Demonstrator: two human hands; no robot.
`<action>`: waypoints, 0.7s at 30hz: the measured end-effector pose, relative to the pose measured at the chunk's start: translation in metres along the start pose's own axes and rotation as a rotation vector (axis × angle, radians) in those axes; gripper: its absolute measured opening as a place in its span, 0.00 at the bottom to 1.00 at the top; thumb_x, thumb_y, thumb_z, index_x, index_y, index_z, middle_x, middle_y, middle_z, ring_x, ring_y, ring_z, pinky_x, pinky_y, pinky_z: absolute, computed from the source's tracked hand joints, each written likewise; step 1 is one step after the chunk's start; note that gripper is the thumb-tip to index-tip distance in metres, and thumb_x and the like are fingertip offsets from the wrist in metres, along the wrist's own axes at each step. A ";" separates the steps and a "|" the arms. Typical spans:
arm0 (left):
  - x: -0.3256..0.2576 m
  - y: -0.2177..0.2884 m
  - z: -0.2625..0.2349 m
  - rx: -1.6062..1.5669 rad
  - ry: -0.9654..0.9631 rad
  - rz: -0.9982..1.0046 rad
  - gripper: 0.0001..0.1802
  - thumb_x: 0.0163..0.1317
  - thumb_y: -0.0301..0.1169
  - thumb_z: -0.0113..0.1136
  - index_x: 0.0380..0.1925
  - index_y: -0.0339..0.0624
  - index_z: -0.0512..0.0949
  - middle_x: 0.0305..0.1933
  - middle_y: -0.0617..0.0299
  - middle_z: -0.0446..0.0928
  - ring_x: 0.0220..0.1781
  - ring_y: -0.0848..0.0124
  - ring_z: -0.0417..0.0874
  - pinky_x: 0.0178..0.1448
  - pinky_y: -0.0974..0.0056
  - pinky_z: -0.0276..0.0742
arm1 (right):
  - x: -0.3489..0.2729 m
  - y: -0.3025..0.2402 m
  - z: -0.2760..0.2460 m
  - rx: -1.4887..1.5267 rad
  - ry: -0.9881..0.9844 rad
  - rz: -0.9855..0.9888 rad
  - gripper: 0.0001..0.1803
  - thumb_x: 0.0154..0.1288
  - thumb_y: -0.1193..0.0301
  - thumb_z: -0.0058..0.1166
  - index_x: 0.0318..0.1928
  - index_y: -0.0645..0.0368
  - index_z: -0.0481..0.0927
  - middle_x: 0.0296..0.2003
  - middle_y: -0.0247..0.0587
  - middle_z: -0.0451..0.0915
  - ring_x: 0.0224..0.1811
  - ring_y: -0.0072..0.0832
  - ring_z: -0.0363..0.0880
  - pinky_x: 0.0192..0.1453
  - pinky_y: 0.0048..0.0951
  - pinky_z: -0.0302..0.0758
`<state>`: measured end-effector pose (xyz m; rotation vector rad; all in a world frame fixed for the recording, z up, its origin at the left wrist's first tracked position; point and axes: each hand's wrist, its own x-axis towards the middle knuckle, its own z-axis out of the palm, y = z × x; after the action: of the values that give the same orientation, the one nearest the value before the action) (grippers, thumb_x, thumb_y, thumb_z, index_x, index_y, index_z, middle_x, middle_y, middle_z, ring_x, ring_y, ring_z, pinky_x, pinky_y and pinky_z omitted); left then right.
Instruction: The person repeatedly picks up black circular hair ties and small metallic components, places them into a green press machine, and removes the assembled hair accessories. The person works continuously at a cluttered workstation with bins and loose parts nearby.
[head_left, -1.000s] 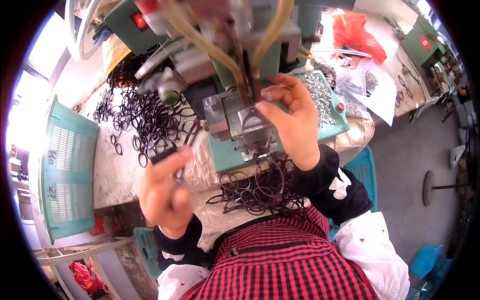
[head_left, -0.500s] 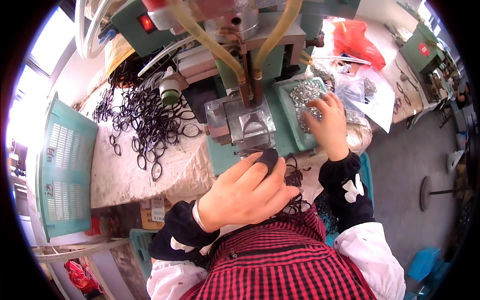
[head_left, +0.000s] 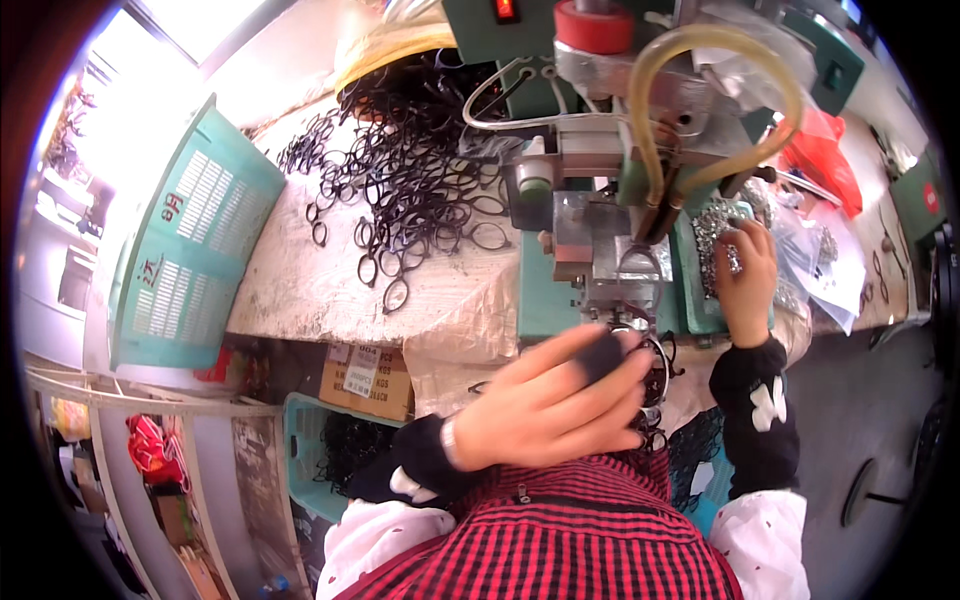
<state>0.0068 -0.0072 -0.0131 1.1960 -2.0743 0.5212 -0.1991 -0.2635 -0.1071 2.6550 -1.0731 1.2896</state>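
My left hand [head_left: 550,410], a black cover on one finger, is smeared by motion in front of the machine. Its fingertips are beside a dark eyeglass frame [head_left: 664,375], and whether they grip it I cannot tell. A dark rim [head_left: 638,262] lies on the metal fixture [head_left: 605,292] below the machine's two copper-coloured prongs [head_left: 655,215]. To the right, my right hand [head_left: 750,280] reaches into a green tray [head_left: 690,290] of small silver metal parts [head_left: 714,225]. Its fingers are curled in among the parts, with shiny bits showing at the fingertips.
A heap of dark eyeglass frames [head_left: 400,190] covers the bench at left, beside a tilted green basket [head_left: 190,240]. Beneath the bench are a cardboard box [head_left: 368,380] and a crate [head_left: 305,450] of dark frames. A red bag [head_left: 825,160] lies beyond the tray.
My view has swung left, so the machine sits further right. My left hand has drawn back a little from the fixture. My right hand's fingers have curled down into the metal parts.
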 end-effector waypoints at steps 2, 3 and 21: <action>-0.047 0.000 -0.045 0.503 -0.048 -0.213 0.16 0.64 0.37 0.67 0.49 0.43 0.83 0.57 0.59 0.82 0.46 0.69 0.84 0.55 0.62 0.82 | -0.011 0.003 -0.005 0.134 0.045 0.238 0.04 0.67 0.74 0.61 0.40 0.62 0.84 0.43 0.46 0.84 0.49 0.42 0.82 0.55 0.37 0.76; -0.055 -0.009 -0.063 0.616 0.103 -0.364 0.14 0.66 0.33 0.66 0.49 0.42 0.82 0.55 0.58 0.83 0.45 0.70 0.84 0.55 0.63 0.81 | -0.018 0.004 -0.009 0.231 0.064 0.394 0.05 0.70 0.73 0.62 0.42 0.61 0.85 0.39 0.43 0.85 0.44 0.36 0.83 0.52 0.33 0.77; -0.203 -0.246 -0.021 0.419 0.130 -0.927 0.12 0.54 0.31 0.74 0.25 0.38 0.79 0.33 0.53 0.78 0.37 0.54 0.79 0.44 0.55 0.74 | -0.054 -0.012 -0.048 0.435 0.100 0.653 0.07 0.65 0.78 0.64 0.43 0.64 0.86 0.36 0.34 0.85 0.39 0.20 0.81 0.49 0.23 0.75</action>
<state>0.2985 0.0048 -0.1437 2.1038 -1.1161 0.5518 -0.2489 -0.2097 -0.1094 2.5461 -1.9418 1.9244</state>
